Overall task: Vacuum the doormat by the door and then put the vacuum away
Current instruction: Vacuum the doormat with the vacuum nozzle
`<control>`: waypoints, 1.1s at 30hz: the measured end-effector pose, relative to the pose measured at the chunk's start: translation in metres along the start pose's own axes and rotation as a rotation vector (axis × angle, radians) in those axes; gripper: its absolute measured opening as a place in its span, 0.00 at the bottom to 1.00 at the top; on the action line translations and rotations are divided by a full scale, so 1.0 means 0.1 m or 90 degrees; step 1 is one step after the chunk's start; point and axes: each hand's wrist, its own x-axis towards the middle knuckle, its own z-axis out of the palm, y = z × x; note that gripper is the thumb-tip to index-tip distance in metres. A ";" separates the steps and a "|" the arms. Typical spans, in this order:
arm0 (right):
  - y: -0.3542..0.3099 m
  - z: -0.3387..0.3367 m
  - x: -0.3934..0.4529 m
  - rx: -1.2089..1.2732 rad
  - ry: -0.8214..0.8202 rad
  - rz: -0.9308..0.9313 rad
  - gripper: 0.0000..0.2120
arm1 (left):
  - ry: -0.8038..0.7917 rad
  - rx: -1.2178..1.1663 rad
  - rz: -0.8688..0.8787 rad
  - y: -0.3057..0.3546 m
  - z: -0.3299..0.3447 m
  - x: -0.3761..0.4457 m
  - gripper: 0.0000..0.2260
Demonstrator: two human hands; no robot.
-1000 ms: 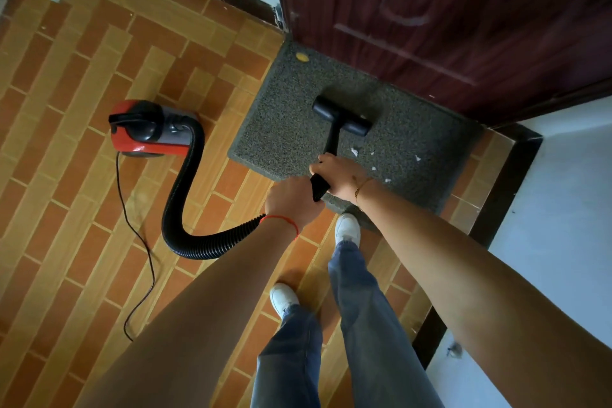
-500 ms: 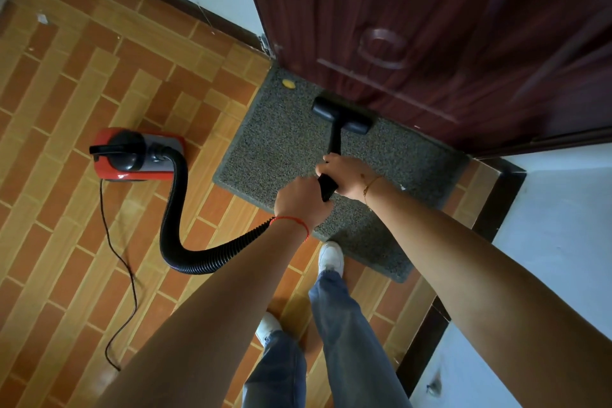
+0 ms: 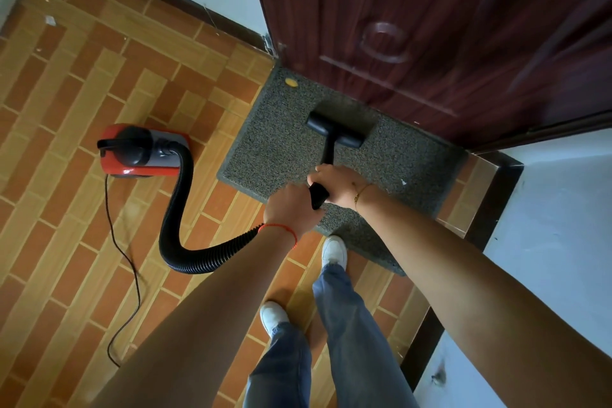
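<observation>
We have the doormat (image 3: 284, 142) lying on the tiled floor (image 3: 66, 109) against the foot of the dark door (image 3: 430, 26), its long axis running from far left to near right along the threshold. The red vacuum (image 3: 142, 151) sits on the floor to the mat's left, its ribbed hose (image 3: 178, 202) looping near and then right to our hands. The wand (image 3: 328, 156) points away from us toward the door, and its nozzle (image 3: 336, 130) lies crosswise on the far middle of the mat. Our right hand (image 3: 337, 184) has its grip curled round the wand; the left hand (image 3: 291, 205) wraps the hose end just behind it. To do this pass well, we should keep the nozzle flat, draw it in slow overlapping strokes, and reach the yellow speck (image 3: 291, 82) at the far left corner and the white fleck (image 3: 403, 181) at the right.
</observation>
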 end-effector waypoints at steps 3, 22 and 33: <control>-0.28 0.20 -0.09 -0.008 -0.008 -0.005 0.06 | -0.009 -0.003 -0.003 -0.20 0.13 -0.25 0.07; -1.97 1.48 -0.59 0.037 0.016 0.006 0.03 | -0.058 0.096 0.030 -1.47 0.93 -1.68 0.08; -2.16 1.78 -0.67 0.020 0.040 0.051 0.09 | -0.056 0.118 0.037 -1.60 1.20 -1.84 0.08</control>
